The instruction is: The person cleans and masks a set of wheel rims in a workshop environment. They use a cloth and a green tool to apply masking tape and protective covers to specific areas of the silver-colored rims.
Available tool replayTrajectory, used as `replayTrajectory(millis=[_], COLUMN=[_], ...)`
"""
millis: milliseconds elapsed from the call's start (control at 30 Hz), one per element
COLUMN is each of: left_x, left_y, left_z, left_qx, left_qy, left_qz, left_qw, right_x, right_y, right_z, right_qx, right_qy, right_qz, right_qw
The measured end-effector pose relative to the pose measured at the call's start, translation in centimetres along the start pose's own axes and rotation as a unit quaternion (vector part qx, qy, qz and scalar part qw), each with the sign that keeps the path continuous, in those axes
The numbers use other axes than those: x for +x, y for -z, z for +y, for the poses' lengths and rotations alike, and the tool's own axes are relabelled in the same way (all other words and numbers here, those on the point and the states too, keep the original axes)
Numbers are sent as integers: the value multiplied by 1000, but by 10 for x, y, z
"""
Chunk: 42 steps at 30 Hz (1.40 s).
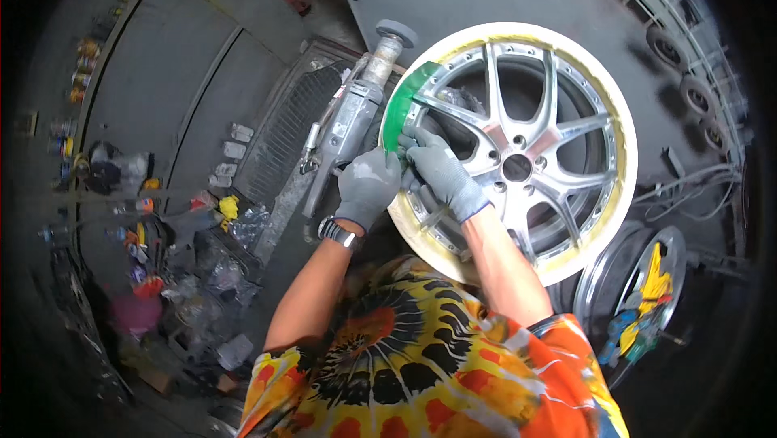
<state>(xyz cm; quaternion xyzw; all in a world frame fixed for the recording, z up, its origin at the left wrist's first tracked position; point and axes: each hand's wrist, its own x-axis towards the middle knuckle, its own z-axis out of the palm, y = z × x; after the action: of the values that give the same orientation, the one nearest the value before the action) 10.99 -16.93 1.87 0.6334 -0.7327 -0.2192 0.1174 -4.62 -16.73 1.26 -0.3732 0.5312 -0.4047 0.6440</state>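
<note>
An alloy wheel (518, 135) with split spokes and bare metal faces is held up in front of me. Yellowish masking tape (623, 143) runs round the inside of its pale outer lip. A strip of green tape (409, 97) covers the lip's upper left part. My left hand (369, 185), in a grey glove, is closed at the lip's left edge on the strip's lower end. Beside it my right hand (439, 165), also gloved, has its fingers bent onto the same tape, over the rim's inner side. The fingertips of both hands are partly hidden.
Left of the wheel stands a grey metal stand (348, 126) with a round disc on top, by a floor grate (291, 135). Clutter and plastic bags (231, 264) lie at left. Another wheel (664, 276) with yellow gloves (655, 284) on it is at lower right.
</note>
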Motion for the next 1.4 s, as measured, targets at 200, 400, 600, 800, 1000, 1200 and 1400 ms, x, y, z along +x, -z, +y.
replayTrajectory(millis=[200,400,600,800,1000,1200,1400], left_x=[3,5,8,-3,-11,-30,-37], left_y=[9,6,0,15,12,17,22], left_z=[4,7,4,3,-3,15,2], left_qx=[34,5,-18,26,-95,-149,-185], left_qy=[14,2,-124,-132,-87,-61,-60], left_qz=[-42,76,123,72,112,159,206], left_qw=[998,997,985,988,985,974,959], right_x=[20,6,6,-103,-339,-518,-554], right_y=[4,-7,-14,34,182,270,333], right_z=[-26,-21,-17,1,36,138,217], right_qx=[8,38,-37,-216,-138,-486,-611], right_qy=[-37,71,165,241,202,-264,-197], right_qz=[54,41,120,91,568,686,591], right_qw=[998,996,978,942,786,473,488])
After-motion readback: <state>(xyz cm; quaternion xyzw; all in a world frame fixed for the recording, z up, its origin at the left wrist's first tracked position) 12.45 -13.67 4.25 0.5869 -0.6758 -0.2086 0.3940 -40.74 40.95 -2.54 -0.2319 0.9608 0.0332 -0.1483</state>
